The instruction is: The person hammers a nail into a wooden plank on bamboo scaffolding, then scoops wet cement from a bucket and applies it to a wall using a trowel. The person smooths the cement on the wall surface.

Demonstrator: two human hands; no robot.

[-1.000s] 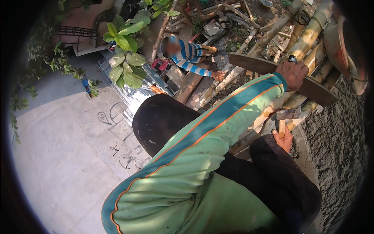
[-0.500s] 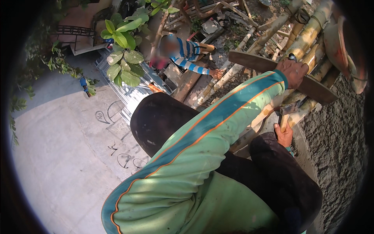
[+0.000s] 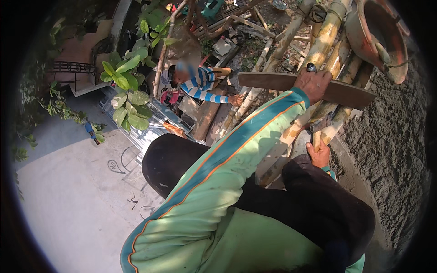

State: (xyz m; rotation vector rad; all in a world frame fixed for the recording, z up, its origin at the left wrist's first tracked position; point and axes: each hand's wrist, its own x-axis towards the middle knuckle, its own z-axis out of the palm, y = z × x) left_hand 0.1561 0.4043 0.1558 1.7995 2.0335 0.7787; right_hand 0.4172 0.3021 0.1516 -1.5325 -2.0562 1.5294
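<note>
My left hand (image 3: 313, 85), with a dark ring on one finger, is closed on the middle of a long brown wooden board (image 3: 268, 81), apparently a plastering float. The board lies across above several bamboo poles (image 3: 325, 43). Lower down, beside my knee, my right hand (image 3: 320, 154) wraps round the wooden handle of a trowel (image 3: 317, 138). Its grey metal part is close to the poles, and its exact shape is partly unclear. Right of both hands spreads a rough grey mortar surface (image 3: 387, 136).
An orange-brown bucket (image 3: 368, 34) stands at the upper right by the poles. Below on the left, a person in a blue-and-white striped shirt (image 3: 205, 84) reaches toward the bamboo. Leafy branches (image 3: 129, 91) hang near metal sheets (image 3: 148, 132) above a pale concrete floor (image 3: 77, 195).
The whole view has shifted, so the hands, poles and bucket appear further left; the bucket shows more fully. Both hands keep their holds, and the board looks slightly more level.
</note>
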